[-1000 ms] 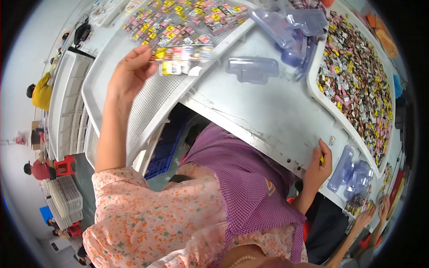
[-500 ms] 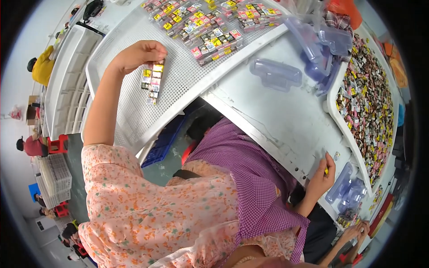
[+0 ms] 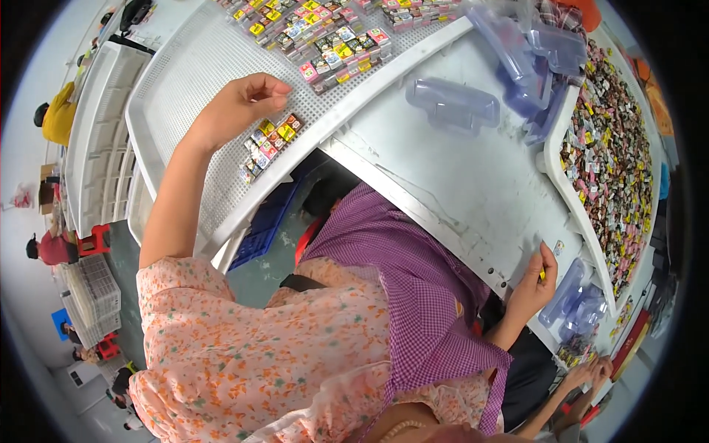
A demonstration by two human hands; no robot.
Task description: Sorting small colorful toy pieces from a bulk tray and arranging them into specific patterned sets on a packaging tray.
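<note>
On the white perforated tray (image 3: pixel 173 96) lies a small pack of printed cubes (image 3: pixel 271 148), near the tray's front rim. My left hand (image 3: pixel 240 107) hovers just above it, thumb and fingers apart, holding nothing. At the right, over the metal table (image 3: pixel 473 184), my right hand (image 3: pixel 530 289) is closed around a small yellow piece (image 3: pixel 543 274), mostly covered by the fingers. A tiny printed piece (image 3: pixel 559 247) rests on the table beside that hand.
Rows of similar packs (image 3: pixel 336 55) fill the tray's far part. A clear bluish plastic mold (image 3: pixel 452 103) lies on the table, and more are stacked behind it. A white-rimmed bin (image 3: pixel 609 177) of loose small pieces stands right. Another person's hands (image 3: pixel 591 373) work at lower right.
My left hand has let go of the pack of cubes and lifted slightly to its far side. The pack now lies tilted on the tray. My right hand has hardly moved.
</note>
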